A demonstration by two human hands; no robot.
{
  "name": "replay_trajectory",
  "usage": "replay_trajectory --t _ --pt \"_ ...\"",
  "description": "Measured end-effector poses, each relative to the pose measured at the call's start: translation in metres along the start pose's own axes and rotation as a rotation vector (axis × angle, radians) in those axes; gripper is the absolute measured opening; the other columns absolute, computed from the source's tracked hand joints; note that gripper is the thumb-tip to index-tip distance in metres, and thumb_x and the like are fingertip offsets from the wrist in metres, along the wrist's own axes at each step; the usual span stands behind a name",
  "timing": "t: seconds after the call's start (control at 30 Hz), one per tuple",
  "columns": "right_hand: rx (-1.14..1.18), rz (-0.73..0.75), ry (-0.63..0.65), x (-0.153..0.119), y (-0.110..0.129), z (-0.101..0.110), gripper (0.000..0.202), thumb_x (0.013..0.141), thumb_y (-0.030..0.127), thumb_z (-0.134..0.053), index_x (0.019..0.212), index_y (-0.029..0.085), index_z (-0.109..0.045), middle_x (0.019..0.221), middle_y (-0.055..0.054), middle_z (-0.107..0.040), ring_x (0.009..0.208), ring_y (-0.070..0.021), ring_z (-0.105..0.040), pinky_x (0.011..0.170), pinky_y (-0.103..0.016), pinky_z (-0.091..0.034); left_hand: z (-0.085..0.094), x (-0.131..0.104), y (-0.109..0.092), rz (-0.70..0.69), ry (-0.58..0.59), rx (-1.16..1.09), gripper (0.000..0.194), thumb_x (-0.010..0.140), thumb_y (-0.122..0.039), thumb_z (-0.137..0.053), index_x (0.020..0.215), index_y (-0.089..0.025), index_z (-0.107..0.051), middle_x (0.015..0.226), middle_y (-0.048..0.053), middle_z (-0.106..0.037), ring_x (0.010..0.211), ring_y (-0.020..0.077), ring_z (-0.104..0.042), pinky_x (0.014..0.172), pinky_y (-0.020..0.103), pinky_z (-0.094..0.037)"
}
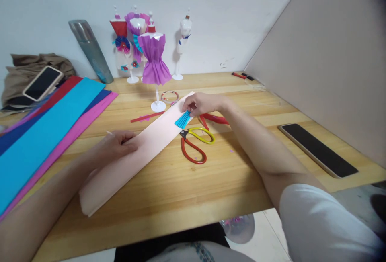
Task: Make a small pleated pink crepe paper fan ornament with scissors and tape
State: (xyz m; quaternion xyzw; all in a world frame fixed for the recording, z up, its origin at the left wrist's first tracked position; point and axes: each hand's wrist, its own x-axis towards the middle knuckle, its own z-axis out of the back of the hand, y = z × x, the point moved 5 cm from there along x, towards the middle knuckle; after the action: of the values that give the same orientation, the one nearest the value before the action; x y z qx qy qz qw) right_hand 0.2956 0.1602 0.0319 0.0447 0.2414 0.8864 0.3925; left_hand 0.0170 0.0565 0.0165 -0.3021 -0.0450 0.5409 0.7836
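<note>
My right hand [203,103] pinches the blue pleated fan [182,120] by its narrow end, probably the safest hold on something so light and crushable, its long axis running from there to the flare, near-left, over the pale pink paper [150,143] where my left hand [116,145] curls, grip unclear.

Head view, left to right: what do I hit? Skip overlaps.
Phone on the brown cloth → leaning metallic bottle → front stand's purple dress → blue pleated piece → red stick at the back → phone at far right.
</note>
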Motion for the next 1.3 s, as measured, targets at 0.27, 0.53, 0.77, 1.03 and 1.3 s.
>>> replay_trajectory --t 0.27,0.53,0.77,1.03,1.3 --pt "0.178 -0.144 -0.069 -0.001 -0.016 0.003 0.025 0.080 0.025 -0.065 0.095 0.006 -0.071 0.083 -0.009 -0.067 0.074 -0.0152 -0.056 0.069 -0.025 -0.043 0.000 -0.001 0.000 0.014 -0.001 -0.033 0.022 0.077 -0.033 -0.049 0.063 -0.020 -0.037 0.063 -0.004 -0.034 0.061 0.0122 -0.038 0.054 0.026 -0.023" --pt "0.362 -0.337 -0.089 -0.003 -0.018 -0.005 0.017 0.087 0.026 -0.060 0.089 0.010 -0.064 0.067 -0.007 -0.064 0.058 -0.0124 -0.059 0.051 -0.021 -0.044 0.001 -0.002 -0.001 0.009 -0.015 -0.011 0.025 0.078 -0.035 -0.049 0.063 -0.019 -0.038 0.062 -0.004 -0.035 0.059 0.0118 -0.038 0.054 0.026 -0.023" --pt "0.399 -0.377 -0.123 0.002 -0.012 -0.009 0.014 0.087 0.021 -0.059 0.092 0.010 -0.066 0.058 -0.001 -0.057 0.051 -0.0093 -0.050 0.047 -0.020 -0.038 0.001 -0.003 0.001 0.032 -0.001 -0.012 0.022 0.078 -0.038 -0.049 0.073 -0.018 -0.055 0.068 -0.002 -0.048 0.067 0.0147 -0.046 0.057 0.025 -0.030" --pt "0.134 -0.043 -0.005 -0.003 0.009 0.001 0.037 0.071 0.010 -0.071 0.107 0.010 -0.070 0.101 -0.008 -0.068 0.082 -0.0141 -0.059 0.071 -0.021 -0.045 0.002 -0.002 0.001 0.032 -0.039 0.016 0.021 0.075 -0.036 -0.050 0.063 -0.019 -0.045 0.061 -0.003 -0.041 0.061 0.0139 -0.043 0.054 0.025 -0.026" --pt "-0.153 0.054 -0.001 0.004 0.018 -0.004 0.012 0.070 0.008 -0.066 0.081 0.011 -0.069 0.086 -0.005 -0.063 0.075 -0.0133 -0.052 0.070 -0.023 -0.038 0.008 -0.004 0.007 0.051 -0.072 -0.024 0.026 0.077 -0.044 -0.053 0.073 -0.019 -0.061 0.066 -0.001 -0.056 0.064 0.0162 -0.052 0.053 0.025 -0.032"
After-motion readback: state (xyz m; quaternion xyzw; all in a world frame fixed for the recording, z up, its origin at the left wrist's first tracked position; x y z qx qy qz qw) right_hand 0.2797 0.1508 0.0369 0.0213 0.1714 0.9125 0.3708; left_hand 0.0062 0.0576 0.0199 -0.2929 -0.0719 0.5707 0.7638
